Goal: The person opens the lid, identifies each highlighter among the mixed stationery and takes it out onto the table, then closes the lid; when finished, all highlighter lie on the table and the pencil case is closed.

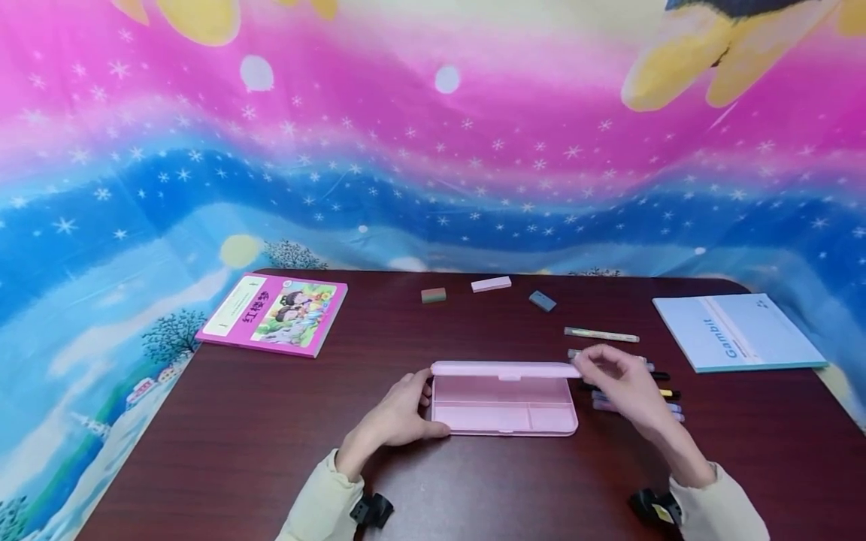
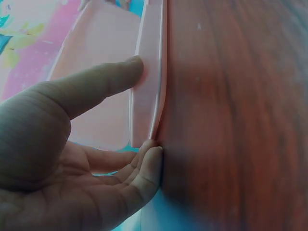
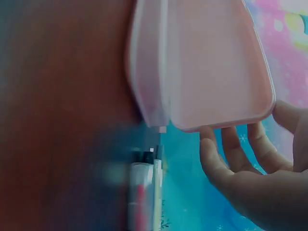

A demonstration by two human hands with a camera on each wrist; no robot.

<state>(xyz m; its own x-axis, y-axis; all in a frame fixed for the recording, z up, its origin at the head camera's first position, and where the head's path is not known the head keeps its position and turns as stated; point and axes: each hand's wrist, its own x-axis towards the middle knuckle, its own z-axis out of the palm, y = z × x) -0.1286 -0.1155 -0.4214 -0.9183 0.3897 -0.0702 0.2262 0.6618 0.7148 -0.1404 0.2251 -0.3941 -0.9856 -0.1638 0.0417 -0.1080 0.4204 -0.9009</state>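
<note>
A pink pencil case lies on the table with its lid raised partway, showing compartments with nothing in them. My left hand grips the case's left end. In the left wrist view its thumb presses the front wall, and the other fingers curl at the end near the table. At the lid's right edge, my right hand holds the corner between thumb and fingers; the right wrist view shows the fingertips touching the lid's rim. Several pens lie right of the case, partly hidden beneath the right hand.
A marker lies behind the pens. Three erasers sit toward the back: a striped one, a pink one and a blue-grey one. A pink book lies at left, a pale notebook at right. A patterned cloth hangs behind.
</note>
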